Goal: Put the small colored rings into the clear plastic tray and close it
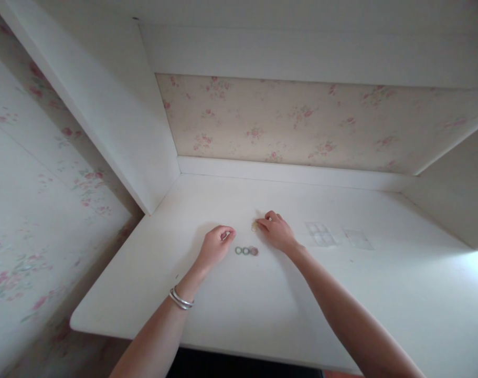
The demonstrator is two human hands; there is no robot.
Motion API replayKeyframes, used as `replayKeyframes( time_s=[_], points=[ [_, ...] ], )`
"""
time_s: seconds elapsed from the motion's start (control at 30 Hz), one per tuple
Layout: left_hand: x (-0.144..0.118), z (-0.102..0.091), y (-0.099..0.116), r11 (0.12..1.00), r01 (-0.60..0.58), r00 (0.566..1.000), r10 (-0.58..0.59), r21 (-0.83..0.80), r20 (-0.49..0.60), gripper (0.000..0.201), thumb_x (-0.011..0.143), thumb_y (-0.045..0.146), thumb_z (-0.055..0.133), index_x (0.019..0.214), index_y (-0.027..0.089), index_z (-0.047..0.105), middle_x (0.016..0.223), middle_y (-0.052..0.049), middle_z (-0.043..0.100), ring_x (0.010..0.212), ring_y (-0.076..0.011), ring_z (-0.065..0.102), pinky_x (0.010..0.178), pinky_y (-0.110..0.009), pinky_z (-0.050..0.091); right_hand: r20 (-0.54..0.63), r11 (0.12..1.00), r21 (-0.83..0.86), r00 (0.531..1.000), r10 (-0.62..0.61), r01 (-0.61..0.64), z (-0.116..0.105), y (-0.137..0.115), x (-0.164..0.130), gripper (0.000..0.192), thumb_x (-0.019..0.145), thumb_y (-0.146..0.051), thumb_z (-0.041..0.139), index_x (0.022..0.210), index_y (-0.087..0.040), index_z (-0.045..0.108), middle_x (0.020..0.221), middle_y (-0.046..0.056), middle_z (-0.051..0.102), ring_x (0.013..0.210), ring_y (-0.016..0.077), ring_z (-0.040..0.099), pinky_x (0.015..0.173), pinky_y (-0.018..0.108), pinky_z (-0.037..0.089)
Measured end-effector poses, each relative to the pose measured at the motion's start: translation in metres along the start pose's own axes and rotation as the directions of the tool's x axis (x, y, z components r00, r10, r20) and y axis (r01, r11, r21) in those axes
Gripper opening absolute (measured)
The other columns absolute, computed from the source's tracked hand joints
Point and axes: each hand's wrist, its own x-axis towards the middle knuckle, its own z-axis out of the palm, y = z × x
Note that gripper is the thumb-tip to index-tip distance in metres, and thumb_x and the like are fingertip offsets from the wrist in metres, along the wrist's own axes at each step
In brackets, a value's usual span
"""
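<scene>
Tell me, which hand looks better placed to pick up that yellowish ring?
Probably the right hand: its fingers already touch the yellowish ring, while the left hand rests apart, curled.

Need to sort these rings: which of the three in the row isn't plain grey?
The ring at the right end: it looks pinkish-brown, while the middle ring and the left ring are grey.

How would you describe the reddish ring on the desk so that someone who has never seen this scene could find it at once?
Start at the white desk set in the alcove with floral wallpaper. Between the left hand and right hand lies a short row of three small rings. The reddish ring is the right-most one, nearest the right wrist; its two neighbours are greyish and look open in the middle.
</scene>
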Motion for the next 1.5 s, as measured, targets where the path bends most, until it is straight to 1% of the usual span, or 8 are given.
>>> replayKeyframes(
  time_s=[0.2,0.4,0.6,0.77,0.97,1.33,1.4,1.5],
  points=[
    [0.001,-0.001,-0.001,1.0,0.016,1.0,-0.016,-0.005,0.014,0.026,0.083,0.037,0.05,0.089,0.018,0.067,0.082,-0.003,0.068,0.072,-0.0146,0.06,0.067,-0.025,0.046,-0.019,1.0,0.001,1.0,0.005,-0.005,0.002,0.004,-0.011,0.025,0.091,-0.028,0.043,0.092,-0.026,0.069,0.101,0.005,0.054,0.092,0.0169,0.049,0.077,0.026,0.04],
    [0.0,-0.001,0.0,0.999,0.004,0.999,-0.005,0.035,0.037,0.026,0.083,0.035,0.05,0.09,0.017,0.068,0.082,-0.003,0.068,0.073,-0.0147,0.059,0.069,-0.025,0.045,0.009,1.0,-0.028,1.0,0.01,-0.01,-0.001,0.006,-0.026,0.027,0.093,-0.026,0.04,0.095,-0.022,0.066,0.102,0.007,0.055,0.093,0.0181,0.049,0.08,0.027,0.039],
    [-0.001,-0.001,0.002,0.999,0.004,0.999,-0.006,0.055,0.039,0.026,0.083,0.036,0.05,0.089,0.018,0.068,0.081,-0.003,0.067,0.072,-0.0143,0.059,0.068,-0.024,0.045,0.063,0.997,0.057,0.997,0.039,-0.043,-0.002,0.013,-0.035,0.022,0.09,-0.027,0.046,0.091,-0.022,0.067,0.1,0.007,0.055,0.093,0.0181,0.05,0.083,0.029,0.04],
    [-0.001,-0.001,0.001,0.998,0.024,0.999,-0.026,0.066,0.03,0.026,0.083,0.036,0.05,0.089,0.018,0.068,0.08,-0.002,0.067,0.072,-0.0142,0.059,0.068,-0.024,0.045,-0.037,0.989,0.149,0.999,-0.008,0.014,-0.002,0.007,-0.045,0.021,0.09,-0.023,0.044,0.088,-0.02,0.065,0.097,0.007,0.054,0.091,0.0178,0.051,0.081,0.03,0.041],
    [0.0,0.003,0.0,0.998,0.032,0.998,-0.035,0.063,0.05,0.026,0.083,0.037,0.05,0.089,0.018,0.068,0.084,-0.002,0.068,0.073,-0.0141,0.059,0.069,-0.024,0.044,-0.168,0.94,0.315,0.983,-0.078,0.129,-0.009,-0.008,-0.074,0.02,0.091,-0.024,0.043,0.091,-0.02,0.063,0.094,0.007,0.053,0.087,0.0178,0.051,0.079,0.032,0.043],
    [0.001,0.005,-0.002,0.99,0.047,0.997,-0.055,0.135,0.056,0.028,0.082,0.038,0.05,0.088,0.017,0.068,0.075,-0.001,0.065,0.066,-0.0135,0.056,0.061,-0.023,0.041,-0.119,0.938,0.303,0.983,-0.14,0.17,-0.006,-0.016,-0.083,0.018,0.09,-0.024,0.047,0.091,-0.022,0.065,0.092,0.006,0.055,0.084,0.0167,0.053,0.078,0.032,0.044],
    [0.002,0.005,-0.002,0.988,0.057,0.996,-0.066,0.143,0.055,0.029,0.081,0.039,0.05,0.088,0.018,0.068,0.073,-0.001,0.064,0.065,-0.0133,0.055,0.06,-0.023,0.04,-0.162,0.92,0.36,0.981,-0.103,0.156,-0.007,-0.014,-0.083,0.018,0.09,-0.025,0.047,0.09,-0.022,0.065,0.091,0.006,0.055,0.083,0.0159,0.054,0.077,0.031,0.045],
    [0.004,0.006,0.002,0.985,0.063,0.995,-0.073,0.158,0.061,0.03,0.081,0.04,0.05,0.088,0.017,0.068,0.069,0.0,0.062,0.062,-0.0129,0.053,0.058,-0.023,0.039,-0.262,0.879,0.47,0.964,0.05,0.082,-0.009,-0.008,-0.084,0.02,0.09,-0.029,0.047,0.089,-0.022,0.065,0.088,0.005,0.054,0.08,0.0146,0.054,0.072,0.027,0.046]
  ],
)
